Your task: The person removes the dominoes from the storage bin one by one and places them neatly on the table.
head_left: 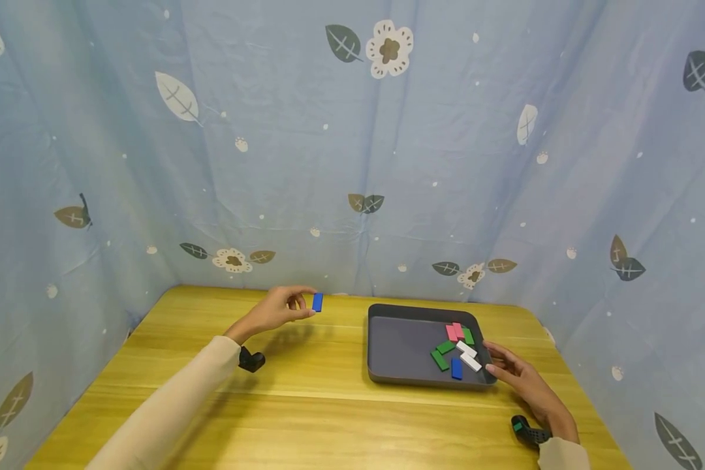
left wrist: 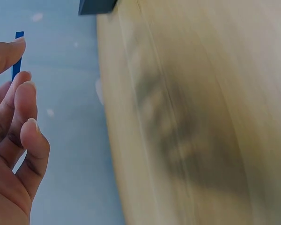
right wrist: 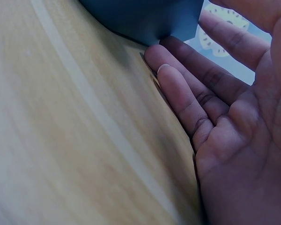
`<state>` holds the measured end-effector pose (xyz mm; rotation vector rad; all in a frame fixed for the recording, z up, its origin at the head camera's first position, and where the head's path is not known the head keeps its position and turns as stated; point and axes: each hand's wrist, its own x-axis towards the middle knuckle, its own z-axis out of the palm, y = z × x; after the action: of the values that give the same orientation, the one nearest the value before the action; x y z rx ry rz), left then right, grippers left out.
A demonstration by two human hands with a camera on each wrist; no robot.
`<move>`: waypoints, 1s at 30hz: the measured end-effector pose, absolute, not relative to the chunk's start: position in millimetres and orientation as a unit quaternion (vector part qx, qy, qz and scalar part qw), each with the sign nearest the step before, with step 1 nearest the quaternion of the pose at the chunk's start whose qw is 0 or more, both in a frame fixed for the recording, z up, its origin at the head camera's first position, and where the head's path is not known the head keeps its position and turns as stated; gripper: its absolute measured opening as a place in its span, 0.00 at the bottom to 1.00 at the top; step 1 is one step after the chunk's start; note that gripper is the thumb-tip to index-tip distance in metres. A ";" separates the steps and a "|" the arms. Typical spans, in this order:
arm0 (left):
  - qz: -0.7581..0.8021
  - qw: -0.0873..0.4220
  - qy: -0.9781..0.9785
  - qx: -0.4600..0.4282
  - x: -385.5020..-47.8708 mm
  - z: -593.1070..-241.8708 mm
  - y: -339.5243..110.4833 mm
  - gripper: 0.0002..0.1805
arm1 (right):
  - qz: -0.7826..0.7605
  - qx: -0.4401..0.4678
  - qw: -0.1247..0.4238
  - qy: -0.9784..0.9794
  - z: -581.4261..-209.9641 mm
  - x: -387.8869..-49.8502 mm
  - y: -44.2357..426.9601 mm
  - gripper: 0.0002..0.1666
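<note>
Left hand (head_left: 279,308) pinching blue block (head_left: 317,302), blocks (head_left: 470,362) in tray (head_left: 396,346) (head view only)

The worktop (head_left: 305,408) is yellowish wood with long grain lines running from side to side, one of them a pale stripe (right wrist: 100,110) that the right wrist view shows close up. Its two far corners are rounded. Directly on it sits a dark grey tray (head_left: 396,346), flat on its base, right of the middle and near the far edge. The tray is shallow and roughly rectangular, with low walls and rounded corners, its long sides running left to right.
</note>
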<state>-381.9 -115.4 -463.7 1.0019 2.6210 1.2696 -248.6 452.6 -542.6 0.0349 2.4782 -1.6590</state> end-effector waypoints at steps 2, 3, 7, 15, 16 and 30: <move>0.411 0.030 0.854 0.318 -381.8 -465.1 -123.3 0.26 | -0.553 0.011 0.078 0.829 -542.7 -248.3 452.9 0.40; 0.411 0.030 0.856 0.312 -381.6 -465.7 -127.0 0.26 | -0.554 0.011 0.078 0.829 -542.6 -247.9 452.9 0.40; 0.403 0.030 0.866 0.295 -379.0 -467.0 -140.9 0.26 | -0.556 0.017 0.078 0.828 -542.9 -246.4 452.2 0.40; 0.369 0.010 0.888 0.274 -376.2 -477.0 -169.1 0.25 | -0.555 0.015 0.073 0.828 -541.2 -246.3 449.7 0.41; 0.367 0.008 0.890 0.271 -376.4 -478.8 -172.6 0.25 | -0.555 0.013 0.073 0.828 -540.8 -246.5 449.6 0.41; 0.364 0.042 0.899 0.238 -379.0 -497.2 -211.0 0.26 | -0.551 0.010 0.073 0.832 -541.5 -246.0 450.3 0.40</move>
<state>-379.0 -211.0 -497.2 0.7287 2.7520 1.1149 -246.0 450.3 -541.5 0.0291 2.4977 -1.6540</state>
